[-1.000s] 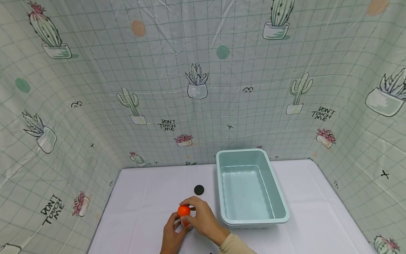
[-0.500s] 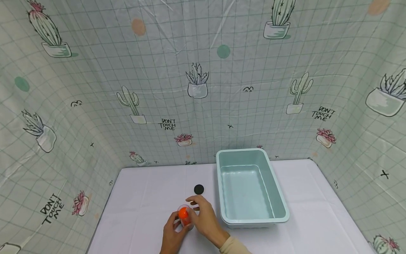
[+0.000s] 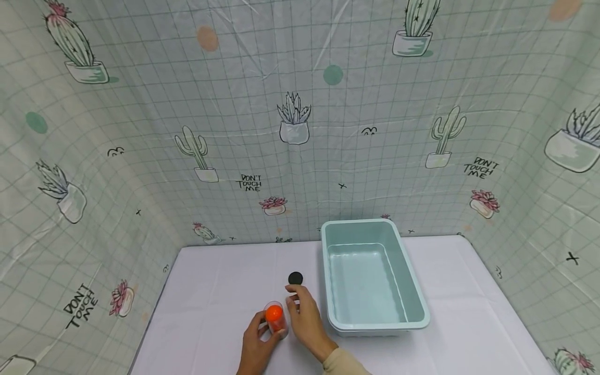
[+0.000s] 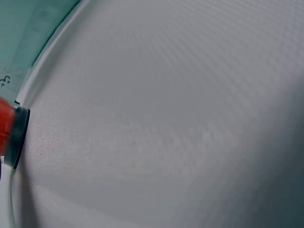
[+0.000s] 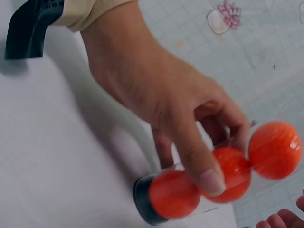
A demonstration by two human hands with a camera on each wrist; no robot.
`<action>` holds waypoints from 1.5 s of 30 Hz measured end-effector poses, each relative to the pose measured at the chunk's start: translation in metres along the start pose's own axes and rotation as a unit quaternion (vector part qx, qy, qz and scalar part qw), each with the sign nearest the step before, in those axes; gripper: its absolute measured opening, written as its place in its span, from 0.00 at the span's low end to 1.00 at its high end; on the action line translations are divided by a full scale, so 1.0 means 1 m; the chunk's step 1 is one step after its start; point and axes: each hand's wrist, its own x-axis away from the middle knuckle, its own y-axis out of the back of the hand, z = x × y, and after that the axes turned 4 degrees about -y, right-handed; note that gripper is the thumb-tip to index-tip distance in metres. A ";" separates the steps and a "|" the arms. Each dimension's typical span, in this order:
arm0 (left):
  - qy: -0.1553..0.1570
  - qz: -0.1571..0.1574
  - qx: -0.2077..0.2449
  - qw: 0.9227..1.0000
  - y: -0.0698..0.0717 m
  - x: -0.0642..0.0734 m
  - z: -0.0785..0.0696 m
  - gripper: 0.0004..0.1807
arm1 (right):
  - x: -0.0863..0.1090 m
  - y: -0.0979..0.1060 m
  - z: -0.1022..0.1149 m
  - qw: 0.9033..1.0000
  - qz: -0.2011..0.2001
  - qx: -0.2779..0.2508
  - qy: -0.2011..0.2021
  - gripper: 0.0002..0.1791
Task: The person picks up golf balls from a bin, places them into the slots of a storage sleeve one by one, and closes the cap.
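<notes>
My left hand [image 3: 257,341] grips a clear tube [image 3: 282,333] standing on the table. Inside it are orange balls [image 3: 274,313]. The right wrist view shows three orange balls [image 5: 274,150] in a row and the tube's dark base [image 5: 145,202], with the left thumb and fingers round the tube. Part of that dark base [image 4: 18,137] and a blurred orange ball [image 4: 5,124] show at the left wrist view's edge. My right hand [image 3: 307,320] is beside the tube, loosely bent and holding nothing. Its fingertips are close to a black disc [image 3: 295,277]; contact cannot be told.
A pale blue-green rectangular tub [image 3: 363,286] stands right of the hands. A white cloth covers the table [image 3: 211,291]. Grid-patterned curtain with cactus prints [image 3: 300,166] encloses the back and both sides.
My right hand had its fingers at the ball on top of the tube; it has let go and moved away toward the black disc. The ball sits lower in the tube. The left hand keeps its grip.
</notes>
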 end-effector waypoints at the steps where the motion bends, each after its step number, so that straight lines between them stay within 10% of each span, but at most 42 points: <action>1: -0.001 0.001 -0.001 1.000 0.000 0.000 0.000 0.28 | -0.001 -0.001 -0.002 1.000 -0.002 0.003 -0.001 0.14; 45: -0.015 0.009 0.009 1.000 0.003 -0.001 0.001 0.26 | -0.042 -0.032 -0.068 0.990 -0.111 0.073 -0.035 0.25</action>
